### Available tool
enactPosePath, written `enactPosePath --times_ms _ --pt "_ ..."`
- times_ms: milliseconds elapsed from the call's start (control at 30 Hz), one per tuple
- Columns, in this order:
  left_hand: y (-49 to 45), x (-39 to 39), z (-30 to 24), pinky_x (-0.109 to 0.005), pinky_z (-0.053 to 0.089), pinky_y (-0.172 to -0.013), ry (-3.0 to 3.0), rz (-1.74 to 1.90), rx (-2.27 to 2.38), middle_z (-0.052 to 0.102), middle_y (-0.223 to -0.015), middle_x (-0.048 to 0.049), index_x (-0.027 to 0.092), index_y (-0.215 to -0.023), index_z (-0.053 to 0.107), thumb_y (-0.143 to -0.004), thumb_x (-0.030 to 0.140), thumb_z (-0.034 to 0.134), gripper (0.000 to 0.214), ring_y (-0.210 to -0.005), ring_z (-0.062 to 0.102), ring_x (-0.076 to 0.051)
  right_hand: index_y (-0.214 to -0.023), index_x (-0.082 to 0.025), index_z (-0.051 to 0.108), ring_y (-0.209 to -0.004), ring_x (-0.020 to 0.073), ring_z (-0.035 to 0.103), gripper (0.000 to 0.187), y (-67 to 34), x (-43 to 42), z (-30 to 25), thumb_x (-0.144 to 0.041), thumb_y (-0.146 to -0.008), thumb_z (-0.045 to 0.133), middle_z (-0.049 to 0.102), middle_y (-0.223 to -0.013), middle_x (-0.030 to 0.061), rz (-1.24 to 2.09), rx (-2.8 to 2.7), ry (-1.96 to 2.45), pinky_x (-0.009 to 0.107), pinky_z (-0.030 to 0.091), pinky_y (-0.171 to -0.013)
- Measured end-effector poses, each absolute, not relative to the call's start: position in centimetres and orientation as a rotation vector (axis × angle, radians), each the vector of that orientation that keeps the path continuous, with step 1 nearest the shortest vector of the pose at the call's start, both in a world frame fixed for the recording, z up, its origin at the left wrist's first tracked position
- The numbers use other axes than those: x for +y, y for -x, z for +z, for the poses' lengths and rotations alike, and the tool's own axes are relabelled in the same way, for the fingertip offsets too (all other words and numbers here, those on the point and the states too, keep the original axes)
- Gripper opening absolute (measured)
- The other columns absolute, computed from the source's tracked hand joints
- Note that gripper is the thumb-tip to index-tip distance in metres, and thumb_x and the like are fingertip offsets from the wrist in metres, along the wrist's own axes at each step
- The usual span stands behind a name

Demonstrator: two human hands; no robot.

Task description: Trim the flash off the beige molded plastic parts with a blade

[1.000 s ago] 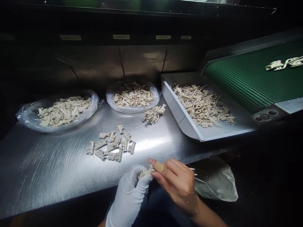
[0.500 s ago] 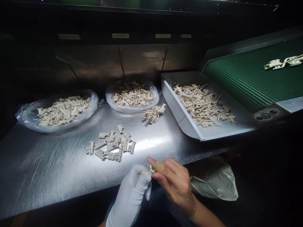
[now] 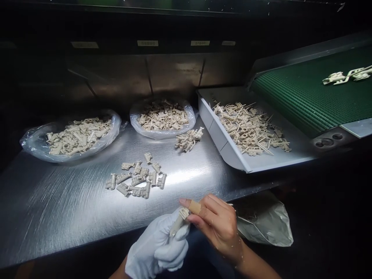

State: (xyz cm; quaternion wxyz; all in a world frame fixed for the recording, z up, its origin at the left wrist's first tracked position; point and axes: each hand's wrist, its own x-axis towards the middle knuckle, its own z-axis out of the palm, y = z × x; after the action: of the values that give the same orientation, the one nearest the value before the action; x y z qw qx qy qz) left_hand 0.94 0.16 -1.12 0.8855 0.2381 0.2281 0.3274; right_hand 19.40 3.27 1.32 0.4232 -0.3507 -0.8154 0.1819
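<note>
Part: beige plastic moulding, held just off near edge of table, between both hands. Gripped at lower end by left hand, white-gloved, fingers curled shut round it. Pinched at upper end by right hand, bare, thumb and forefinger closed on it; tan bandage on forefinger. Tilted, upper end toward right hand.

Noted on table: loose parts scattered ahead of hands, brightly lit; small pile farther back, near tray. Two clear bags of like mouldings at rear: left bag and middle bag. Grey tray at right, sloping, carrying heap of sprues. Green belt beyond tray, one moulding lying on it. Crumpled bag below table edge, just right of right hand. Surroundings dark; finer shape of held piece not discernible.
</note>
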Motion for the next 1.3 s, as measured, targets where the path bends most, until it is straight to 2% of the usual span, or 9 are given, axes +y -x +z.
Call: enactPosePath --times_ms 167,300,400,500,633,700,967,1100,1300 --pt "-1.7 0.1 -0.4 -0.018 0.027 -0.038 -0.528 0.785 0.573 0.029 -0.034 0.0128 0.022 -0.071 0.051 -0.102 0.059 0.048 0.049 -0.031 0.023 -0.006 -0.140 -0.021 0.064 -0.066 0.0159 0.057 0.040 -19.6 3.8 0.9 -0.042 -0.110 0.049 0.059 -0.072 0.0002 0.529 -2.035 0.898 0.026 0.046 -0.060" --pt "-2.0 0.2 0.7 -0.020 0.021 -0.039 -0.674 0.853 0.834 0.053 -0.046 0.0044 0.018 -0.068 0.056 -0.094 0.075 0.049 0.063 -0.035 0.034 -0.005 -0.150 -0.023 0.051 -0.078 0.0197 0.065 0.042 -19.9 4.2 1.1 -0.039 -0.111 0.047 0.067 -0.088 0.0038 0.574 -2.022 1.038 0.030 0.054 -0.070" --pt "-1.7 0.3 1.2 -0.021 0.028 -0.042 -0.770 0.924 0.983 0.055 -0.049 0.0047 0.018 -0.078 0.059 -0.098 0.065 0.052 0.051 -0.039 0.039 -0.007 -0.151 -0.022 0.049 -0.082 0.0202 0.065 0.040 -20.4 4.6 2.6 -0.021 -0.113 0.037 0.069 -0.093 0.0052 0.520 -2.179 0.960 0.030 0.053 -0.073" --pt "-1.2 0.1 1.0 -0.023 0.042 -0.055 -0.969 1.026 1.166 0.059 -0.059 0.0043 0.020 -0.088 0.063 -0.102 0.054 0.054 0.038 -0.051 0.049 -0.011 -0.145 -0.021 0.057 -0.067 0.0173 0.058 0.037 -20.8 4.9 4.9 -0.028 -0.114 0.039 0.065 -0.078 0.0017 0.302 -2.377 0.910 0.030 0.043 -0.059" --pt "-0.6 -0.3 0.8 -0.032 0.050 -0.089 -1.334 1.116 1.348 0.071 -0.102 -0.0035 0.024 -0.106 0.070 -0.105 0.041 0.053 0.025 -0.094 0.064 -0.021 -0.114 -0.016 0.074 -0.063 0.0167 0.053 0.032 -20.6 5.2 7.8 -0.031 -0.113 0.045 0.065 -0.073 0.0014 -0.119 -2.436 0.937 0.036 0.030 -0.058" --pt "-0.5 -0.4 0.8 -0.036 0.050 -0.094 -1.481 1.149 1.385 0.070 -0.104 -0.0039 0.025 -0.108 0.070 -0.106 0.035 0.051 0.022 -0.099 0.066 -0.022 -0.098 -0.014 0.074 -0.063 0.0171 0.052 0.027 -20.3 5.1 8.8 -0.023 -0.110 0.052 0.063 -0.070 0.0005 -0.235 -2.444 0.915 0.037 0.028 -0.059" --pt "-0.2 -0.4 0.3 -0.040 0.059 -0.081 -1.678 1.192 1.626 0.074 -0.091 -0.0034 0.029 -0.100 0.077 -0.095 0.034 0.066 0.013 -0.085 0.071 -0.027 -0.081 -0.016 0.070 -0.060 0.0207 0.043 0.024 -19.6 4.6 10.9 -0.009 -0.098 0.054 0.054 -0.064 0.0014 -0.399 -2.510 0.802 0.038 0.026 -0.061" --pt "-0.6 -0.2 -0.1 -0.043 0.060 -0.080 -1.687 1.172 1.643 0.074 -0.089 -0.0057 0.031 -0.096 0.078 -0.095 0.036 0.064 0.014 -0.082 0.072 -0.028 -0.079 -0.017 0.069 -0.060 0.0218 0.042 0.027 -18.9 4.4 10.9 -0.011 -0.098 0.051 0.052 -0.063 0.0026 -0.492 -2.523 0.776 0.038 0.027 -0.062" --pt "-1.1 -0.3 -1.2 -0.039 0.058 -0.056 -1.686 1.212 1.568 0.075 -0.085 -0.0090 0.034 -0.099 0.078 -0.099 0.038 0.059 0.019 -0.078 0.074 -0.030 -0.070 -0.019 0.060 -0.057 0.0210 0.041 0.033 -18.6 4.5 10.9 -0.004 -0.095 0.045 0.049 -0.060 0.0021 -0.449 -2.527 0.793 0.037 0.024 -0.060"
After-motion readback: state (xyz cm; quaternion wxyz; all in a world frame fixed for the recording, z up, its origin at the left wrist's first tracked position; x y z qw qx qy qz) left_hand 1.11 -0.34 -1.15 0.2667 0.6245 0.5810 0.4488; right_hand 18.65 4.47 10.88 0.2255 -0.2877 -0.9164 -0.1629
